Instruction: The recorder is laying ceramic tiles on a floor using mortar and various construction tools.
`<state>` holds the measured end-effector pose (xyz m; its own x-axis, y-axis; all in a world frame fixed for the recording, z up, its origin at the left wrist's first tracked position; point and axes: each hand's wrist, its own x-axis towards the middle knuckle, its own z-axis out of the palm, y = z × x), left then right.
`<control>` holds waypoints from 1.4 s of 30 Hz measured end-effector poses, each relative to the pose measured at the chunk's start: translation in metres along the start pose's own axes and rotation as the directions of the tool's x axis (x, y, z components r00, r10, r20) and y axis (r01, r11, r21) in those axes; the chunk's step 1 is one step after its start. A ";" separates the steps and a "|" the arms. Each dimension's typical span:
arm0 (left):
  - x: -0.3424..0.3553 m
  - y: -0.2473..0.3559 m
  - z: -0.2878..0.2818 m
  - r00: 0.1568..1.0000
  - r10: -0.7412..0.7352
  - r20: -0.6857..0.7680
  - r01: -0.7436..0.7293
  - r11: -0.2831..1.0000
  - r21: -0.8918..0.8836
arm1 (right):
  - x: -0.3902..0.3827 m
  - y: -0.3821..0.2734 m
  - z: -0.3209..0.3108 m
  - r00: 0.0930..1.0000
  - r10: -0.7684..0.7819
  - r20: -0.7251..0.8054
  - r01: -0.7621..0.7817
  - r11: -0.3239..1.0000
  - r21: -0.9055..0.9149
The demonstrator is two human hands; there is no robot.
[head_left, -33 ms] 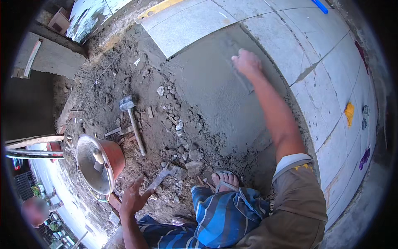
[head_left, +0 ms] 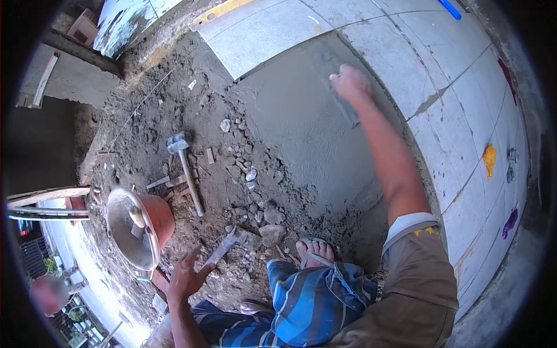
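Note:
My right hand grips a long flat grey float on smoothed wet mortar, at the upper right beside the laid pale tiles. My left hand is raised at the lower left with its fingers apart and nothing in them, close to a reddish bucket. The bucket holds a wooden-handled tool, probably a trowel, its blade partly hidden. A mallet with a long pale handle lies on the rubble left of the mortar.
Rubble, stones and wood scraps cover the ground before my sandaled foot. A string line crosses the upper left, near a concrete step. A yellow bar and yellow cloth lie at the tiles. A person is at the lower left.
My right hand and the float have shifted slightly to the right and down across the mortar. My left hand stays where it was.

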<state>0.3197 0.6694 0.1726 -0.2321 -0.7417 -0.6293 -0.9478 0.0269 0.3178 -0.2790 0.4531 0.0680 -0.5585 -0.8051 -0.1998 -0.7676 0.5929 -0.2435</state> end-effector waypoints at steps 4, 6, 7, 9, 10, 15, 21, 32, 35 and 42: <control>-0.005 0.014 -0.005 0.998 -0.066 0.019 0.066 0.998 -0.005 | 0.047 0.041 0.002 0.996 0.081 -0.039 -0.081 0.997 -0.006; -0.011 0.023 -0.009 0.995 -0.092 0.038 0.090 0.995 0.029 | 0.062 0.061 0.002 0.998 0.033 -0.055 -0.033 0.999 -0.006; -0.014 0.030 -0.013 0.994 -0.100 0.035 0.099 0.995 0.028 | 0.067 0.067 0.004 0.997 -0.014 -0.078 0.013 1.000 -0.006; -0.021 0.044 -0.018 0.999 -0.031 -0.028 0.033 0.996 0.088 | 0.068 0.066 0.012 0.991 -0.041 -0.130 0.044 0.999 0.020; -0.021 0.046 -0.017 0.998 0.028 -0.060 -0.024 0.997 0.067 | 0.067 0.063 0.011 0.999 -0.002 -0.055 0.004 0.999 0.042; -0.030 0.063 -0.013 0.983 0.104 -0.149 -0.098 0.994 0.045 | 0.034 0.023 0.029 0.991 -0.105 -0.078 0.110 0.992 0.057; -0.024 0.071 0.000 0.997 0.082 -0.003 -0.082 0.996 0.035 | -0.052 -0.078 0.053 0.981 -0.094 0.169 0.063 0.981 0.181; -0.067 0.057 -0.024 0.944 0.231 -0.233 -0.244 0.969 -0.027 | -0.091 -0.093 0.039 0.991 -0.095 0.099 0.088 0.994 0.065; -0.076 0.057 -0.030 0.941 0.221 -0.256 -0.237 0.971 -0.031 | -0.104 -0.086 0.057 0.995 -0.093 0.030 0.092 0.994 0.055; -0.059 0.028 -0.014 0.964 0.210 -0.161 -0.217 0.976 -0.022 | -0.130 -0.147 0.056 0.968 -0.173 0.182 0.160 0.984 0.083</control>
<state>0.3104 0.7046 0.2286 -0.3880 -0.8173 -0.4260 -0.8701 0.1725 0.4617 -0.0755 0.4714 0.0764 -0.3506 -0.8788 -0.3237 -0.8182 0.4556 -0.3507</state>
